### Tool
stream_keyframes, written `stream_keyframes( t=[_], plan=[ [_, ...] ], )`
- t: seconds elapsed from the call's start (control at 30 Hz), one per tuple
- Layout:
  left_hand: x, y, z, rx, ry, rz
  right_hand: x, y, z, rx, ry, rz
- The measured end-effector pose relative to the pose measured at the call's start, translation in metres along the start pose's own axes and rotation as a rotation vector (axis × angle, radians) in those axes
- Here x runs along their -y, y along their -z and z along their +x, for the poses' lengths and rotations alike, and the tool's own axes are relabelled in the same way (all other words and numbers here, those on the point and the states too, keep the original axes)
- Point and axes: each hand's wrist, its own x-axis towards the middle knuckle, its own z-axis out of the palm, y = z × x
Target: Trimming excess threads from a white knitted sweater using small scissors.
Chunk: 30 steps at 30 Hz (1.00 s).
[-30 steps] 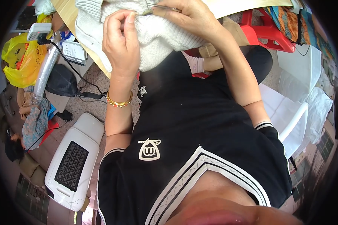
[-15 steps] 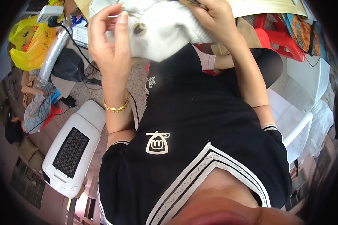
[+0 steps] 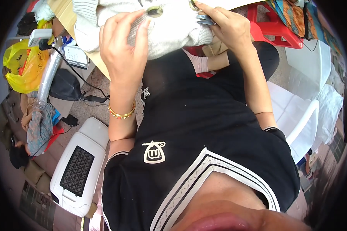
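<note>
A white knitted garment (image 3: 167,42) lies across the table at the top of the view. On it, a round dark button (image 3: 155,12) with a pale, shiny rim lies at the fingertips of my left hand (image 3: 123,42). The thumb and index finger of that hand are apart, beside the button's edge. My right hand (image 3: 232,29) pinches a second dark round button (image 3: 193,5) between its fingertips, at the upper edge of the view. Small metal snips (image 3: 205,20) are tucked in the same hand, their blades pointing left over the knit.
A light tabletop (image 3: 61,13) shows left of the garment. Red plastic stool (image 3: 283,30) and white chair (image 3: 297,123) stand on the right. On the left are a yellow plastic bag (image 3: 21,67), a black cable (image 3: 75,69), a dark bag (image 3: 65,84) and a white, black-panelled appliance (image 3: 81,165).
The view has shifted, showing more of the garment and table. The button in my right fingertips and the snips' blades have come into sight. My left hand has moved closer to the right one.
</note>
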Motion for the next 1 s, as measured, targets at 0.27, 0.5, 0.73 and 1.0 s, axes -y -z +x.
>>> stream_keyframes(
  t=[0.27,0.5,0.73,1.0],
  plan=[
    [0.002,-0.026,0.02,0.044,-0.174,0.223,0.036,0.004,-0.006,-0.054,-0.384,0.515],
    [0.016,-0.032,0.021,-0.025,-0.108,-0.062,0.044,0.017,0.026,0.032,-0.528,1.008],
    [0.018,-0.023,0.022,0.002,0.009,-0.187,0.035,0.018,0.026,-0.16,-0.31,0.694],
    [0.016,-0.033,0.024,0.008,-0.182,0.146,0.002,0.015,-0.003,-0.422,-0.827,1.189]
  ],
)
